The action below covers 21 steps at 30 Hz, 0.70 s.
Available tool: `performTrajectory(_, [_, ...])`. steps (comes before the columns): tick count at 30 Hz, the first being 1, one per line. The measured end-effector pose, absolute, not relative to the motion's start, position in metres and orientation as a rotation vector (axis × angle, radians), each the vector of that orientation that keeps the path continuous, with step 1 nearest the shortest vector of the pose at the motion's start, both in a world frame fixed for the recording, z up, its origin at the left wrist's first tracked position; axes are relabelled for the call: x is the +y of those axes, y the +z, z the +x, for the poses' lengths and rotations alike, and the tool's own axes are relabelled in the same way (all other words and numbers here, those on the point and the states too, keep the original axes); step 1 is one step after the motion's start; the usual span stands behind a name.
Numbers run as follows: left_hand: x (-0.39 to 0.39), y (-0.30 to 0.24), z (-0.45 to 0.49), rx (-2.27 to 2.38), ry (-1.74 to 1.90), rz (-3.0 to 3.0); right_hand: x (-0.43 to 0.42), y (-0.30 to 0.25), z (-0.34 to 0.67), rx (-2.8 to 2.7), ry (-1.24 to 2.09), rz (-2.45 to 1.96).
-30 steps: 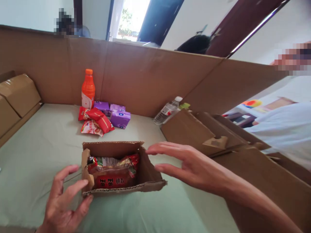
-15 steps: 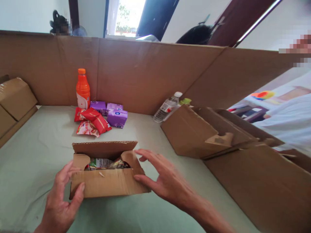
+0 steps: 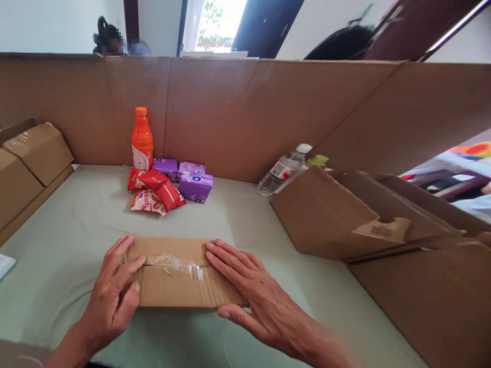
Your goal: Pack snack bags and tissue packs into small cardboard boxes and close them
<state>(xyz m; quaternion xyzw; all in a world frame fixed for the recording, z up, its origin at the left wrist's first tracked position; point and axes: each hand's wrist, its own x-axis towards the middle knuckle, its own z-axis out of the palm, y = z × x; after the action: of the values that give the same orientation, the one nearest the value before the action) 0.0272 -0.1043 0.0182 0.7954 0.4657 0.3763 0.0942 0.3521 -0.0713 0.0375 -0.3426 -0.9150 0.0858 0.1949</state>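
A small brown cardboard box (image 3: pixel 180 286) lies on the table in front of me with its top flaps folded down. Creased clear tape runs along the seam between the flaps. My left hand (image 3: pixel 115 291) curls round the box's left end, its index finger on the top and its thumb at the front corner. Across the right end, my right hand (image 3: pixel 245 281) rests with stretched fingers on the top flap and its thumb apart at the front edge. The flaps hide the inside of the box.
Beyond the box are red snack packets (image 3: pixel 155 189), purple tissue packs (image 3: pixel 196 185) and an orange drink bottle (image 3: pixel 141 140). A clear water bottle (image 3: pixel 282 171) leans beside open cardboard boxes (image 3: pixel 326 220) on the right. More boxes (image 3: pixel 38 153) stand left; a cardboard wall (image 3: pixel 230 112) runs behind.
The box's top was open, showing shiny packets inside; its flaps are now down. My right hand has come over the top, and my left index finger now lies on it.
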Motion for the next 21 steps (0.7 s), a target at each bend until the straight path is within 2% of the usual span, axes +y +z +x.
performTrajectory(5, [-0.089,0.027,0.014,1.247,0.923,2.236,-0.085,0.005,0.350,-2.354,0.214,-1.065])
performTrajectory(10, [-0.097,0.018,0.017,1.266,0.972,2.198,-0.087,-0.019,0.351,-2.192,0.235,-1.214])
performTrajectory(15, [-0.125,0.008,-0.001,1.541,1.106,2.197,-0.054,-0.026,0.314,-2.170,0.416,-1.118])
performTrajectory(21, [-0.163,0.009,-0.075,2.047,1.124,2.261,0.012,-0.015,0.183,-2.235,0.749,-0.805])
